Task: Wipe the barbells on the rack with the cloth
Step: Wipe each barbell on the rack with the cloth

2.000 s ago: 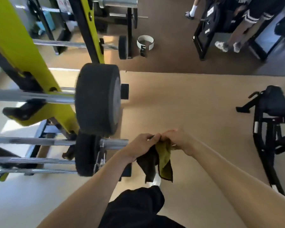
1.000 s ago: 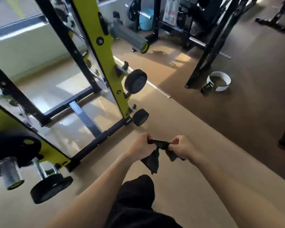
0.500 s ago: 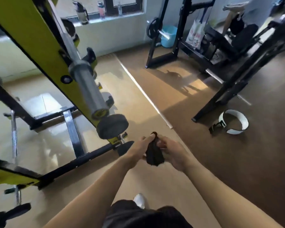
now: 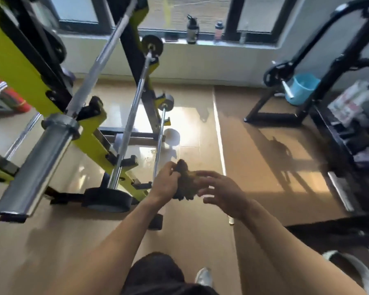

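Half a second ago both hands pinched the dark crumpled cloth [image 4: 184,182]; now the right hand [image 4: 221,193] has let go, fingers spread just beside it, while the left hand [image 4: 165,184] grips the bunch alone, so wiping looks ready to begin. The long steel barbells [image 4: 130,124] on the yellow-green rack [image 4: 19,67] lie just left, untouched

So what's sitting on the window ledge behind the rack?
On the window ledge, two bottles show: a dark one and a pinkish one, plus a blurred slim thing further right. The yellow rack covers the ledge's left part.
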